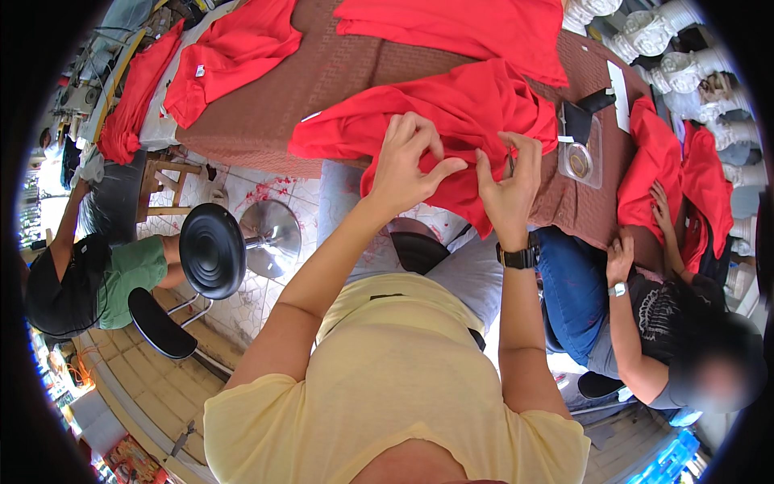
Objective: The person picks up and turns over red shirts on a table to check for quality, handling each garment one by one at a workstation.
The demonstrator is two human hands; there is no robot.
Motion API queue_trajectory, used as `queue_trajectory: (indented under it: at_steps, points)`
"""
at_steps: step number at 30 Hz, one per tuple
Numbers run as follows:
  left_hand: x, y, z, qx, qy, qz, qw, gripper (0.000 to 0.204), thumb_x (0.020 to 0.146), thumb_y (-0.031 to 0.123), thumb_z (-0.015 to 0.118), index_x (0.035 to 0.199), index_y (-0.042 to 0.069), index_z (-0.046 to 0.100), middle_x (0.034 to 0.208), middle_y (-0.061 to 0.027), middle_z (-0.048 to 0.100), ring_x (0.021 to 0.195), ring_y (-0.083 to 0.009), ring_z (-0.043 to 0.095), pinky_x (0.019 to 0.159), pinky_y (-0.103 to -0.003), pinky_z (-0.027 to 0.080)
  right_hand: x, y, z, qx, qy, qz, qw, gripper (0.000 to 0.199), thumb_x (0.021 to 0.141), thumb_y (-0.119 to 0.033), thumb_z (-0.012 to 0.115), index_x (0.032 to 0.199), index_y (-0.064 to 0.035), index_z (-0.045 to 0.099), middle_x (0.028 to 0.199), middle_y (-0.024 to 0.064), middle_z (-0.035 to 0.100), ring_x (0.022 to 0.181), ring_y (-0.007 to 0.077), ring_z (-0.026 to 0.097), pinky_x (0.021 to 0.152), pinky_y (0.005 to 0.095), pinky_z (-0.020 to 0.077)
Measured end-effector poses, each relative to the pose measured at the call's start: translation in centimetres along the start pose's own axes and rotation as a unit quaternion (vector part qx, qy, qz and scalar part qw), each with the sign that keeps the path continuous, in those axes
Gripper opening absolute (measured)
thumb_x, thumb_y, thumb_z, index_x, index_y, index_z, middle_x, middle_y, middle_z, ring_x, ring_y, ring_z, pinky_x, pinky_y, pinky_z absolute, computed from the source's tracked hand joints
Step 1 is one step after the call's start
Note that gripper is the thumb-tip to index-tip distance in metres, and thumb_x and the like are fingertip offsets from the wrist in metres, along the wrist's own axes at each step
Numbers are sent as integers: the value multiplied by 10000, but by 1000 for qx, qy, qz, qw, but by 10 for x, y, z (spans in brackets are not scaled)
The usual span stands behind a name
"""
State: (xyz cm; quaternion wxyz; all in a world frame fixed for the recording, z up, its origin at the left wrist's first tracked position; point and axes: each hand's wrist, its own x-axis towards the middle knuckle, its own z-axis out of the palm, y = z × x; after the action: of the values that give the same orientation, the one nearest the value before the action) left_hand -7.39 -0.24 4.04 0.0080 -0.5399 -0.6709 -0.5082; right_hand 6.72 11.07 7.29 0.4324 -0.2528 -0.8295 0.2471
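A red garment lies bunched at the near edge of the table, and part of it hangs over toward my lap. Over its front part, my left hand is closed with curled fingers and the thumb toward the right. What its fingertips pinch, if anything, is too small to make out. Close by on the right, my right hand is closed too, thumb up against bent fingers. A thin dark thing shows between those fingers, its kind unclear. The two hands are a little apart.
A brown cloth covers the table. More red garments lie along it. A clear plastic box sits right of my hands. A co-worker handles red cloth at right; another person sits left, near a black stool.
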Motion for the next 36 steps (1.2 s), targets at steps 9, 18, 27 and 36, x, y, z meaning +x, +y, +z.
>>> queue_trajectory:
  at_steps: [9,18,27,36]
  points:
    - [16,-12,20,71,-66,40,995,378,725,107,797,1042,62,595,1109,-90,566,1067,-304,511,890,-421,409,-3,-2,-7,32,-60,9,998,264,776,69,664,1021,1,594,943,139,614,838,295,645,705,365,510]
    - [39,10,5,9,-33,63,997,194,850,95,719,932,35,554,1000,-116,578,997,-306,541,877,-415,426,19,18,-10,185,-91,158,966,172,891,-30,676,1058,-6,710,751,-65,616,586,-9,345,502,205,283]
    - [56,-12,-7,-271,-76,-111,953,79,1009,73,554,968,38,496,900,16,466,883,-75,447,819,-229,396,37,18,-14,346,-192,258,881,203,1016,-231,610,972,-39,662,654,-100,455,567,-14,329,495,198,257]
    - [66,-12,-12,-68,-137,54,987,115,883,109,696,895,24,619,879,-78,588,877,-210,581,818,-317,459,28,12,-7,307,-170,222,910,220,980,-210,660,1100,-26,678,753,-60,543,690,23,449,582,194,350]
